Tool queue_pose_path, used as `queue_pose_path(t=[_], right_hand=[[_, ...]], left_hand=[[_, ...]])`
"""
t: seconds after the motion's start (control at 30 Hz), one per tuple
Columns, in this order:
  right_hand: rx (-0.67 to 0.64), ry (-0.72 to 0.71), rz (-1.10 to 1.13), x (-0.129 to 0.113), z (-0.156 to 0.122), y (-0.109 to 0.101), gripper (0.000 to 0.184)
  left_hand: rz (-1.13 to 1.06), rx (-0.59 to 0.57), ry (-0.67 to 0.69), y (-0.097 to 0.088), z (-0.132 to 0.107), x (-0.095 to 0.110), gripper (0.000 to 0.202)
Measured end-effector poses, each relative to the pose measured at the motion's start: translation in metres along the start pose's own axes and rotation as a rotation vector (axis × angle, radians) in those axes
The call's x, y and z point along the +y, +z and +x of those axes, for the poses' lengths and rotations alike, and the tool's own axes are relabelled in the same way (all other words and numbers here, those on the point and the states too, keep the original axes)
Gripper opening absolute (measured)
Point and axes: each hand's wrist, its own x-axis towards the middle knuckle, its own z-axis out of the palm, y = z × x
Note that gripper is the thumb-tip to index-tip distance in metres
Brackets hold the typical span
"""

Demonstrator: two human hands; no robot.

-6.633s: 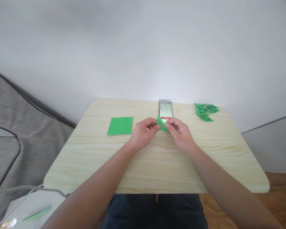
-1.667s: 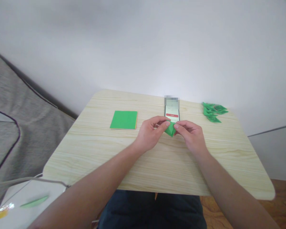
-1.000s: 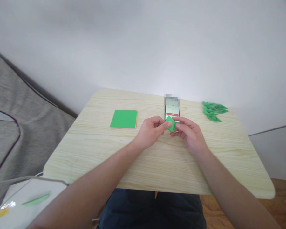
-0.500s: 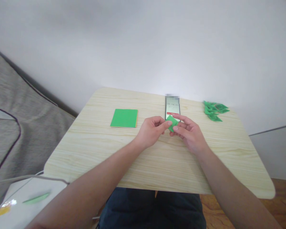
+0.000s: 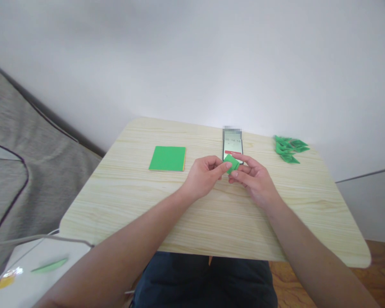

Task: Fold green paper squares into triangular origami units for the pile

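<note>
Between my two hands is a small folded piece of green paper [image 5: 232, 162], held up over the table near the phone. My left hand [image 5: 204, 174] pinches its left corner, thumb on top. The fingers of my right hand [image 5: 254, 176] grip its right side, with the thumb at the lower edge and the index finger along the upper one. Just behind the paper lies a phone [image 5: 232, 143] showing a timer, its near end partly covered by paper and fingers. To the left rests a square stack of green paper [image 5: 167, 158].
Several folded green paper pieces [image 5: 288, 149] lie at the table's back right. The pale wooden table [image 5: 131, 188] meets a white wall behind. At lower left, a white surface [image 5: 28, 269] carries a green sliver, and a cable [image 5: 41, 238] runs above it. Grey fabric [image 5: 38, 162] stands left.
My right thumb has shifted slightly up and left along the paper's lower edge, and the paper's visible outline differs a little. My left hand stays nearly still.
</note>
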Motion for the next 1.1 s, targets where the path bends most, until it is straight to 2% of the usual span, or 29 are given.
queue_pose_path(t=[0.1,0.17,0.47,0.53,0.6,0.73,0.83,0.97,1.1], right_hand=[[0.025,0.028,0.091,0.000,0.001,0.001,0.039],[0.031,0.033,0.120,0.000,0.001,0.001,0.035],[-0.043,-0.010,0.036,-0.001,-0.001,-0.002,0.049],[-0.063,-0.098,-0.054,-0.001,-0.002,-0.002,0.050],[-0.036,-0.256,-0.253,0.000,-0.004,0.000,0.049],[0.175,-0.643,-0.693,0.000,-0.006,0.006,0.040],[0.305,-0.838,-0.843,0.000,-0.009,0.008,0.040],[0.296,-0.975,-0.940,0.000,-0.012,0.007,0.042],[0.259,-1.008,-0.975,0.000,-0.014,0.007,0.041]], left_hand=[[-0.003,0.005,0.008,0.000,0.000,-0.001,0.044],[-0.005,0.004,0.010,0.000,0.000,-0.002,0.044],[-0.032,-0.008,-0.014,-0.001,0.001,-0.002,0.045],[-0.062,-0.015,-0.029,-0.002,0.001,-0.001,0.047],[-0.091,-0.036,-0.056,-0.003,0.002,0.000,0.049],[-0.166,-0.112,-0.149,-0.004,0.002,0.000,0.048],[-0.245,-0.161,-0.198,-0.003,0.002,-0.003,0.050],[-0.331,-0.182,-0.245,-0.002,0.003,-0.007,0.050],[-0.355,-0.177,-0.272,-0.001,0.003,-0.006,0.048]])
